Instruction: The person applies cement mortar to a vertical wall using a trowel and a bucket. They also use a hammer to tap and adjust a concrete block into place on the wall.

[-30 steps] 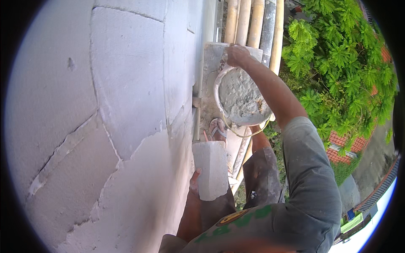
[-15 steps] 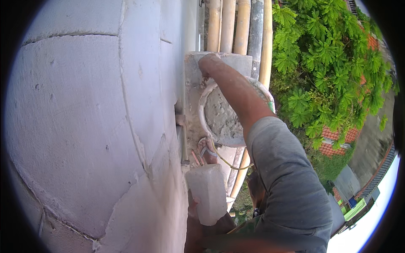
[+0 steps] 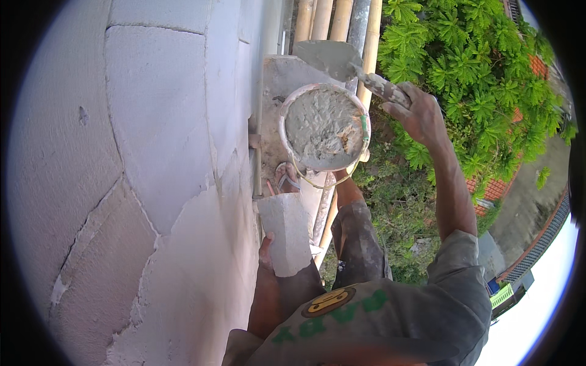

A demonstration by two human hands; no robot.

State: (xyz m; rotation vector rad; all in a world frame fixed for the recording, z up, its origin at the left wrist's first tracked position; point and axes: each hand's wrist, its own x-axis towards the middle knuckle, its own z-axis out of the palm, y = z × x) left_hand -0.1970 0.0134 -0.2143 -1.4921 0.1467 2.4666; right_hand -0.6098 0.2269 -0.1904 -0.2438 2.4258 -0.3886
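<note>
My right hand [image 3: 421,113] is raised at the right, its fingers wrapped round the handle of a trowel [image 3: 329,58]. The trowel's grey, mortar-smeared blade points left, beyond the far rim of a round bucket [image 3: 284,125]. Wet grey mortar [image 3: 320,125] sits in the bucket, rough and scooped on top, with an orange-brown patch at its right. Low and near the wall, my left hand [image 3: 267,249] grips the left edge of a pale grey block [image 3: 284,235]. Its thumb shows; the other fingers are hidden behind the block.
A pale block wall [image 3: 159,122] with mortar joints fills the left side. Bamboo poles [image 3: 342,21] and a grey board [image 3: 271,76] lie beneath the bucket. A sandalled foot [image 3: 285,177] stands on the near side of the bucket. Green foliage [image 3: 464,73] lies far below at right.
My right hand has come up and right from the board beyond the bucket, and the trowel now shows in it. The block stays in my left hand. The whole view has shifted somewhat.
</note>
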